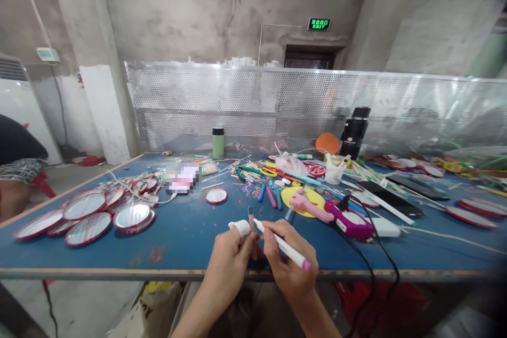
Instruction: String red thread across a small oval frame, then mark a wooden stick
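My left hand (229, 256) is closed around a thin wooden stick (251, 222) that stands upright above the near table edge; its forefinger wears a white wrap at the tip. My right hand (287, 261) grips a white marker with a pink end (284, 247), and the marker's tip touches the stick near its dark upper end. Both hands meet over the front edge of the blue table (186, 232).
Red-rimmed round discs (89, 214) lie in a pile at the left. A pink glue gun (311, 206) on a yellow disc, a purple tool (350, 222) with black cables, pens, a green bottle (217, 142) and a black flask (354, 132) crowd the middle. A person sits at the far left.
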Tool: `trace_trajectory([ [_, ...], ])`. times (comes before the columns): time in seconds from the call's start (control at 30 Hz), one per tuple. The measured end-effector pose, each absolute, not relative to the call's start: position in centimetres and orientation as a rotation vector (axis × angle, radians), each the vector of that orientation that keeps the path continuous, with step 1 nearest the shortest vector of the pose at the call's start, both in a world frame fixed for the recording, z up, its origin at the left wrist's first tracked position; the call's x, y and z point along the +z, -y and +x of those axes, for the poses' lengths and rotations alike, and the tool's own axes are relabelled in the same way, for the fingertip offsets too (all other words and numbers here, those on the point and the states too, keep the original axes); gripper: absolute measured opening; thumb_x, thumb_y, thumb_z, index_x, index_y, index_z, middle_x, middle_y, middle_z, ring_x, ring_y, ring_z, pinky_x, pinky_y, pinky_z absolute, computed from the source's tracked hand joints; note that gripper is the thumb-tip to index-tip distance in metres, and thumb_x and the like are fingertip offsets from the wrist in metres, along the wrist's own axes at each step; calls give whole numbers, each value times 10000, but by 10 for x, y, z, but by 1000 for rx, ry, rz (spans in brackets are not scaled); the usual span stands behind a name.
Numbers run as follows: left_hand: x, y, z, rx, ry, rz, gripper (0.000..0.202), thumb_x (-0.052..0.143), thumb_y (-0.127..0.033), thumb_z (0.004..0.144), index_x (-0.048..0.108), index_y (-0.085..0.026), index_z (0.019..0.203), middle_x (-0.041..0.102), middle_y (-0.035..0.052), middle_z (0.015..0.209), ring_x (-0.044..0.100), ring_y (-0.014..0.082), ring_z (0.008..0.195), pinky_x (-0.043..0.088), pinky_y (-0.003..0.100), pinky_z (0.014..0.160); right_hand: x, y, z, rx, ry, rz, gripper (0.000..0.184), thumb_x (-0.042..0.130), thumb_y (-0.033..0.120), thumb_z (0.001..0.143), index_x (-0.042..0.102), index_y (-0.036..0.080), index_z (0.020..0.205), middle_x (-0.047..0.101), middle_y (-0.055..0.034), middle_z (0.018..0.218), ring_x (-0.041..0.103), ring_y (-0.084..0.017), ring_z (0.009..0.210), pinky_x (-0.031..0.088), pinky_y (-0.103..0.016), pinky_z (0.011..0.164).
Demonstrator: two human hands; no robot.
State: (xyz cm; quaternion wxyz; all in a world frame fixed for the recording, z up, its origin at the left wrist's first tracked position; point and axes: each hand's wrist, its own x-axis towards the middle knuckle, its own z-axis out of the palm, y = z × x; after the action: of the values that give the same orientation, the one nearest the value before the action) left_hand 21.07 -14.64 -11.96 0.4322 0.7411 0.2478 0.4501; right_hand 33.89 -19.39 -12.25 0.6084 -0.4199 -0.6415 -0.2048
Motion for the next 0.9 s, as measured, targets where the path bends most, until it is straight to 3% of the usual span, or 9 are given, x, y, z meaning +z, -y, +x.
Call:
trace_trajectory([
  [0.77,-120,146,211,1109,-616,1859,344,492,-359,961,508,-195,659,582,-19,606,531,131,571,383,213,570,-125,192,339,-536,1437,-989,113,590,113,930,664,188,971,686,2,735,673,-115,638,536,-224,650],
  [0.9,-120,146,211,1112,-615,1857,333,490,-356,964,525,-193,676,594,-16,621,543,134,583,390,212,574,-123,193,339,-490,1487,-987,123,569,113,942,659,187,982,676,5,721,652,-104,602,515,-211,596],
])
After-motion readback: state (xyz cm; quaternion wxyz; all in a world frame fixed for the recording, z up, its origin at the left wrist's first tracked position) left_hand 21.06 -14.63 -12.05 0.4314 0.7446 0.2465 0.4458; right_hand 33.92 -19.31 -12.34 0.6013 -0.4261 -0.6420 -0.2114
